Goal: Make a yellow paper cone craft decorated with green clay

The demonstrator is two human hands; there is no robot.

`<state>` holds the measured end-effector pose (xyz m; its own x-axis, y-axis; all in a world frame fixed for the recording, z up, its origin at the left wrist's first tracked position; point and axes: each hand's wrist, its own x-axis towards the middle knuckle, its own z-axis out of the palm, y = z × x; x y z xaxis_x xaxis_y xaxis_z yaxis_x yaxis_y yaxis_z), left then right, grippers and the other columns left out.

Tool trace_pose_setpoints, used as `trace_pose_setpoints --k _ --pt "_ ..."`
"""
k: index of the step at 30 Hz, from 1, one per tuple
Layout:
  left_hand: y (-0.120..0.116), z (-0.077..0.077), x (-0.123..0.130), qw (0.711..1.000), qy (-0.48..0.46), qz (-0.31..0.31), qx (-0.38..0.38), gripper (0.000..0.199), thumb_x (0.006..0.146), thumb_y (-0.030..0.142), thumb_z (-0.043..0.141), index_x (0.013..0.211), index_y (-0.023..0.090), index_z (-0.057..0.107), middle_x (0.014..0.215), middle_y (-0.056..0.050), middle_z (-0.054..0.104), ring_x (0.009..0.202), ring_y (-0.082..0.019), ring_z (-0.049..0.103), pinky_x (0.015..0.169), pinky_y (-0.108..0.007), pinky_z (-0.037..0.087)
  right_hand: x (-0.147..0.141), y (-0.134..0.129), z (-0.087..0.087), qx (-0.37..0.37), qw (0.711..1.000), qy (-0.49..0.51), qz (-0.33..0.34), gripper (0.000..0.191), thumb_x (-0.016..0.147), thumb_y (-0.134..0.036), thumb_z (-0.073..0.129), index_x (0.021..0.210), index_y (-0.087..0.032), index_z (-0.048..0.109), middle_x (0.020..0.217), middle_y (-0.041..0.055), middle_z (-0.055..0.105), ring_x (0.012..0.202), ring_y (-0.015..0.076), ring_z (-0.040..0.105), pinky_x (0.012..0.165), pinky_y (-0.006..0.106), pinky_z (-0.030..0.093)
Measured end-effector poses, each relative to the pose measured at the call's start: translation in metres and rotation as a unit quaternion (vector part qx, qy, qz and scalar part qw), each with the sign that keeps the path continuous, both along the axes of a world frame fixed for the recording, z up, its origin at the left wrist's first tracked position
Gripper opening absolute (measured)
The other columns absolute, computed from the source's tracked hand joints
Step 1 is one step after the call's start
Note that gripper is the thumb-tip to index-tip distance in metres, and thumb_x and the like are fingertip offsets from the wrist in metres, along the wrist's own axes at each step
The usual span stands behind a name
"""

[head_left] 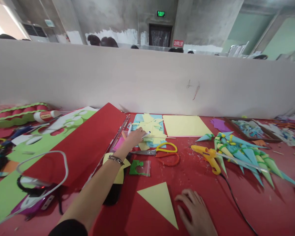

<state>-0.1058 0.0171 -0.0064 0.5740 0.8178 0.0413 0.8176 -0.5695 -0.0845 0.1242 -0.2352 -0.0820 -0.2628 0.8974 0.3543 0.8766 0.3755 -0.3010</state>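
Currently | left hand (138, 133): one pen (146, 134) | right hand (194, 211): beside one triangle (162, 203)

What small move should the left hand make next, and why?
I'd probably lift the left hand gently straight up with the slim white-and-blue pen, once its grip looks sure. Its fingers are at the pen, though how firmly they hold it is unclear, and loose pale-yellow paper scraps lie beneath, which dragging might scatter.
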Motion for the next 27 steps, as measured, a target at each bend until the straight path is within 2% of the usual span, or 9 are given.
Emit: trace_pose_setpoints --k 5,7,11,13,15,16,20,24,27 --pt "-0.012 0.029 -0.007 0.999 -0.046 -0.014 -0.022 0.025 0.084 0.029 0.049 0.102 0.013 0.053 0.101 -0.006 0.057 0.087 -0.017 0.056 0.074 -0.037 0.048 -0.006 -0.003 0.009 -0.019 0.999 0.022 -0.033 0.017 0.077 -0.019 0.048 0.089 -0.026 0.057 0.085 0.0018 0.059 0.078 0.0158 0.058 0.069 0.027 0.045" --pt "-0.029 0.044 -0.009 0.997 -0.072 -0.014 -0.019 0.02 0.086 0.026 0.043 0.089 0.011 0.056 0.09 -0.007 0.058 0.082 -0.016 0.056 0.072 -0.029 0.046 -0.009 -0.004 0.011 -0.03 0.998 0.038 -0.049 0.017 0.078 -0.02 0.047 0.09 -0.025 0.057 0.086 0.0023 0.059 0.079 0.0163 0.058 0.071 0.028 0.044" --pt "-0.082 0.058 -0.012 0.994 -0.105 -0.013 -0.035 0.03 0.089 0.034 0.033 0.093 0.015 0.056 0.079 -0.004 0.061 0.068 -0.015 0.057 0.059 -0.024 0.043 -0.022 -0.002 0.012 -0.035 0.993 0.078 -0.085 0.027 0.08 -0.029 0.047 0.106 -0.021 0.051 0.094 0.0056 0.06 0.089 0.0192 0.057 0.081 0.034 0.043" --pt "-0.111 0.053 -0.014 0.99 -0.125 0.017 -0.064 0.031 0.089 0.036 0.032 0.109 0.022 0.052 0.087 -0.003 0.065 0.071 -0.017 0.06 0.056 -0.023 0.042 -0.034 0.001 0.014 -0.029 0.992 0.078 -0.098 0.047 0.078 -0.038 0.051 0.118 -0.016 0.043 0.105 0.01 0.058 0.096 0.0229 0.053 0.081 0.036 0.043" --pt "-0.135 0.042 -0.015 0.989 -0.117 0.021 -0.085 0.034 0.088 0.034 0.035 0.118 0.026 0.046 0.094 -0.003 0.066 0.076 -0.019 0.062 0.06 -0.025 0.044 -0.048 0.005 0.016 -0.026 0.994 0.064 -0.087 0.068 0.071 -0.046 0.057 0.126 -0.012 0.036 0.113 0.0133 0.055 0.101 0.0267 0.05 0.082 0.039 0.042" --pt "-0.145 0.034 -0.015 0.989 -0.116 0.022 -0.092 0.034 0.088 0.033 0.034 0.119 0.026 0.046 0.097 -0.004 0.066 0.079 -0.019 0.062 0.063 -0.025 0.046 -0.055 0.008 0.017 -0.03 0.994 0.055 -0.085 0.071 0.07 -0.045 0.059 0.128 -0.012 0.034 0.114 0.0135 0.055 0.101 0.0275 0.05 0.082 0.039 0.042" --pt "-0.174 0.004 -0.017 0.988 -0.135 0.036 -0.067 0.041 0.087 0.022 0.033 0.127 0.027 0.038 0.115 -0.007 0.057 0.092 -0.019 0.06 0.072 -0.028 0.049 -0.074 0.014 0.022 -0.034 0.996 0.031 -0.077 0.057 0.074 -0.031 0.056 0.126 -0.015 0.039 0.109 0.0105 0.058 0.095 0.0258 0.052 0.08 0.04 0.04" --pt "-0.189 -0.019 -0.022 0.993 -0.103 0.042 -0.047 0.049 0.082 0.01 0.031 0.128 0.023 0.038 0.109 -0.01 0.059 0.09 -0.02 0.061 0.071 -0.029 0.051 -0.073 0.014 0.024 -0.03 0.994 0.054 -0.086 0.052 0.077 -0.013 0.043 0.128 -0.018 0.036 0.113 0.0087 0.058 0.097 0.0227 0.053 0.087 0.042 0.032" --pt "-0.194 -0.028 -0.027 0.993 -0.106 0.042 -0.03 0.055 0.08 0.005 0.027 0.131 0.023 0.034 0.112 -0.01 0.057 0.089 -0.019 0.061 0.07 -0.028 0.051 -0.062 0.015 0.028 -0.059 0.987 0.117 -0.094 0.054 0.075 -0.005 0.038 0.128 -0.019 0.035 0.1 0.0063 0.064 0.089 0.0178 0.058 0.09 0.041 0.027"
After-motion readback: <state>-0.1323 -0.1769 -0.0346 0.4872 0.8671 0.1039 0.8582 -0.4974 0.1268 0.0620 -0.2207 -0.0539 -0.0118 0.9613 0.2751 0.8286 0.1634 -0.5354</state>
